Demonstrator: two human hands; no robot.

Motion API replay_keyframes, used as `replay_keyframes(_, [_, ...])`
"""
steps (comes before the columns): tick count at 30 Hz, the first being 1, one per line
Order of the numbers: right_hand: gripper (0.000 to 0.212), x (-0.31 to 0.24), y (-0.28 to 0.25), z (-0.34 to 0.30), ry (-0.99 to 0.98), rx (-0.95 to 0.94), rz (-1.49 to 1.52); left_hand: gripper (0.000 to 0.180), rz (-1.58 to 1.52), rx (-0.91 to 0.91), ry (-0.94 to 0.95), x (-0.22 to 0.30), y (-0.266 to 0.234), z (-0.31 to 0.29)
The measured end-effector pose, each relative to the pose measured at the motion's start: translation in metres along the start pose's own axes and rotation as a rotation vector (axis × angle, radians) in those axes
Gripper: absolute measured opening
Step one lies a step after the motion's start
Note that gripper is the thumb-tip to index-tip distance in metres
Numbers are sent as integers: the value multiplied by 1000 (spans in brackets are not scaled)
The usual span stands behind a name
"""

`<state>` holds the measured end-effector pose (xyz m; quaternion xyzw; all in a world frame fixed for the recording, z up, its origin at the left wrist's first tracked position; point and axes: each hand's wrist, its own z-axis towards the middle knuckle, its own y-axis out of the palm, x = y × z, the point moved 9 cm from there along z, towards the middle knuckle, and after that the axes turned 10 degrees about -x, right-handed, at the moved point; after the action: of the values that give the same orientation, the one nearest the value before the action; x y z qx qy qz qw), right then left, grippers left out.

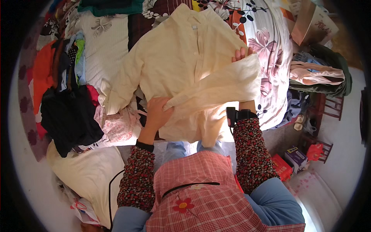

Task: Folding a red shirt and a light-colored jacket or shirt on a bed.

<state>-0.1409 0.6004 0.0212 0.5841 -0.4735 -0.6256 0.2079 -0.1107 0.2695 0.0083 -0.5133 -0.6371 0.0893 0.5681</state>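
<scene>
A cream long-sleeved shirt [170, 58] lies front up on the bed, its collar at the far end and its button placket down the middle. My left hand [157, 112] is closed on the cloth near the shirt's lower left. One sleeve [228, 83] is drawn across the front of the shirt, toward the right. Under that sleeve passes my right hand [241, 54], its fingertips showing past the far edge and the cloth held over it. The palm and most of the thumb are hidden. The other sleeve [118, 96] lies out to the left.
Beneath the shirt is a flower-patterned bedcover [106, 42]. A black garment [69, 116] and other clothes are heaped at left. At right stand a paper bag [315, 25], folded clothes [317, 73] and boxes [295, 158]. A cream cloth bundle [87, 166] sits low at left, beside a black cable [111, 193].
</scene>
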Motion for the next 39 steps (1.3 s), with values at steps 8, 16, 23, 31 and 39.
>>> replay_keyframes(8, [47, -7, 3, 10, 87, -165, -40, 15, -855, 134, -152, -32, -65, 20])
replay_keyframes(16, [48, -5, -58, 37, -84, -278, -1489, 15, -644, 351, -112, -77, -107, 96])
replay_keyframes(23, [35, 3, -166, 6, 181, 211, -1221, 19, -265, 376, -292, -84, -90, 121])
replay_keyframes(31, [16, 56, -147, -57, 923, 26, -966, 21, 101, 490, -96, -70, -105, 93])
replay_keyframes(39, [32, 99, 98, -59, 73, -402, -1577, 28, -713, 705, -484, -155, -57, -39])
